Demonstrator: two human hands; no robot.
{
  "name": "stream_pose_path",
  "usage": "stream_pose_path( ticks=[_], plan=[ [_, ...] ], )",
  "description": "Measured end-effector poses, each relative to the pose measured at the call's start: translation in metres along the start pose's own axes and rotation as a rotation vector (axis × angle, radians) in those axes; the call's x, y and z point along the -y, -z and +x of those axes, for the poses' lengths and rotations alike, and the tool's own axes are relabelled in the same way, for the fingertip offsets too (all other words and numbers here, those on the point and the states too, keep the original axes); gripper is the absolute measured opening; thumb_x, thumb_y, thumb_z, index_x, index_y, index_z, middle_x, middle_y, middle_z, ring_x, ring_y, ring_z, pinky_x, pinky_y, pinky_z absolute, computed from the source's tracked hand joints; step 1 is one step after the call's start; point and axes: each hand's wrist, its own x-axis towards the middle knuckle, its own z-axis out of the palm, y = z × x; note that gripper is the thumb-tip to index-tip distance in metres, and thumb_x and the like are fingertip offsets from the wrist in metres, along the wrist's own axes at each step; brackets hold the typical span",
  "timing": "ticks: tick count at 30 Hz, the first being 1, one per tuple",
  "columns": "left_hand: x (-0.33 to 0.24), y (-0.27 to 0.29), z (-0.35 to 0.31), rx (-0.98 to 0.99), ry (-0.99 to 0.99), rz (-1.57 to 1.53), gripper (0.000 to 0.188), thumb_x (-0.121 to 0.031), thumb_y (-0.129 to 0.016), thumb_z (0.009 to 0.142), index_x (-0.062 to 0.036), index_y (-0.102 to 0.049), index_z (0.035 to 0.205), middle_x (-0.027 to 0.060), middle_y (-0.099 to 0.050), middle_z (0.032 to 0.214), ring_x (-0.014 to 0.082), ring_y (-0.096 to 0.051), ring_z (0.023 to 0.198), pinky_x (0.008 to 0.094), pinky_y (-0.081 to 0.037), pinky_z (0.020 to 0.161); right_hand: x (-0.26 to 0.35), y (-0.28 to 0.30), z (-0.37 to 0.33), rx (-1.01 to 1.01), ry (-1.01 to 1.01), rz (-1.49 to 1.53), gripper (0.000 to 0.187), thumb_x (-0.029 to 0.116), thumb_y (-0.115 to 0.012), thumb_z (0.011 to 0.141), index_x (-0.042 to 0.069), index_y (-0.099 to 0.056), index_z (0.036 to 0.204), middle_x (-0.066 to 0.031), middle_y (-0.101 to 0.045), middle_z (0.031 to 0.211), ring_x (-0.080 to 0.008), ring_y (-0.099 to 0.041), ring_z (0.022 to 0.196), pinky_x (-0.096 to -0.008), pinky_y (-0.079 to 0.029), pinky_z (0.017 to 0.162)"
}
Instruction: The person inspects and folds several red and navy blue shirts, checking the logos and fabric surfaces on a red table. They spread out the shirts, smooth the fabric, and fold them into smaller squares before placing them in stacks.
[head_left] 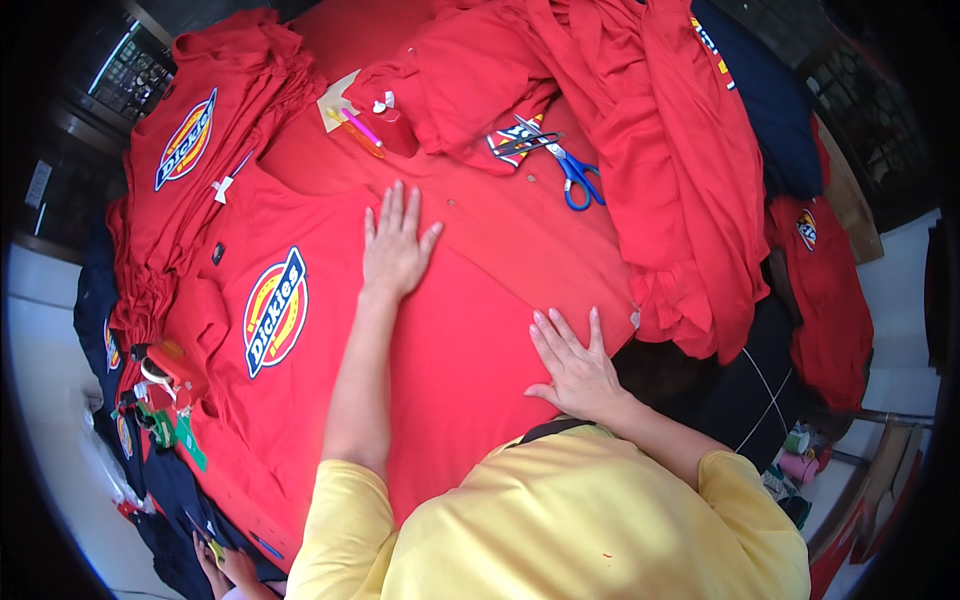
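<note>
1. Red cotton T-shirt with an oval blue, yellow and white chest emblem (pixel 330 320) lying spread flat across the table, filling the middle of the view.
2. Pressing down on that cloth with the left hand (pixel 395 250), at about eleven o'clock from centre, fingers (pixel 390 205) splayed wide and flat, gripping nothing; seemingly pinning the fabric smooth.
3. Resting the right hand (pixel 575 365) at about four o'clock, palm down, fingers (pixel 565 335) straight and slightly fanned, likewise holding nothing, likely keeping the near edge from sliding.
4. Sitting at nine to ten o'clock, a stack of folded red shirts with the same emblem (pixel 200 140).
5. Crowding from one to three o'clock, a loose heap of red garments (pixel 680 170).
6. Lying at twelve o'clock, blue-handled steel scissors (pixel 565 165), beside pink and yellow pens on a card (pixel 355 128).
</note>
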Motion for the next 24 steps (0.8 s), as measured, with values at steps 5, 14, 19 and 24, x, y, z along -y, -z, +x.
stream_pose_path(
  ticks=[5,14,19,24],
  plan=[
    [0.02,-0.006,0.033,-0.004,0.098,0.041,0.075,-0.059,-0.036,0.095,-0.0103,-0.025,0.151,0.0143,-0.015,0.159,0.0267,-0.008,0.148,0.0457,-0.007,0.119,-0.019,0.002,-0.034,0.067,0.01,-0.035,0.086,0.062,-0.055,0.081,0.002,-0.039,0.142,-0.0118,-0.029,0.154,-0.0323,-0.022,0.144,-0.0724,-0.005,0.108],
    [0.031,0.004,0.042,0.058,0.158,-0.321,0.078,-0.065,-0.035,0.093,-0.0162,-0.021,0.153,0.0161,-0.017,0.158,0.0294,-0.008,0.148,0.0509,0.002,0.117,-0.073,0.0,-0.137,0.023,-0.061,-0.093,0.061,0.041,-0.06,0.084,0.005,-0.052,0.133,-0.0081,-0.04,0.148,-0.0362,-0.025,0.142,-0.0652,-0.01,0.112],
    [0.085,0.026,0.018,-0.371,0.27,-1.358,0.064,-0.048,-0.03,0.103,-0.0045,-0.028,0.149,0.0164,-0.023,0.156,0.0281,-0.018,0.146,0.0362,-0.012,0.118,-0.074,0.015,-0.109,-0.271,-0.095,-0.018,0.047,0.014,-0.064,0.081,0.007,-0.056,0.127,-0.0148,-0.045,0.14,-0.0359,-0.04,0.128,-0.0541,-0.03,0.105],
    [0.061,0.067,-0.096,-0.54,0.416,-1.119,0.052,-0.036,-0.038,0.103,-0.0021,-0.043,0.141,0.0147,-0.043,0.145,0.0251,-0.035,0.138,0.0339,-0.024,0.114,-0.078,0.032,-0.06,-0.4,-0.021,0.152,0.043,-0.009,-0.056,0.074,0.002,-0.061,0.116,-0.0158,-0.056,0.123,-0.0343,-0.056,0.097,-0.0392,-0.046,0.086]
  ],
)
